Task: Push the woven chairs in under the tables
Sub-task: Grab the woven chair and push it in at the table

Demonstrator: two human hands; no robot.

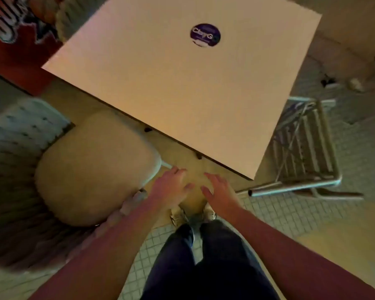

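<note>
A woven chair (26,135) with a round cream seat cushion (91,169) stands at the left, angled toward the near-left edge of a square white table (160,87). The cushion's far end lies close under that table edge. My left hand (171,187) hovers open just right of the cushion, fingers spread, touching nothing. My right hand (219,191) hangs open beside it, above my shoes and below the table's near corner. Part of another woven chair (74,14) shows beyond the table's far-left edge.
A metal slatted chair (305,148) stands at the table's right side, its tube frame (290,188) reaching toward my right hand. A round purple sticker (205,35) marks the tabletop. A red printed panel (13,29) fills the top left. Small tiles cover the floor.
</note>
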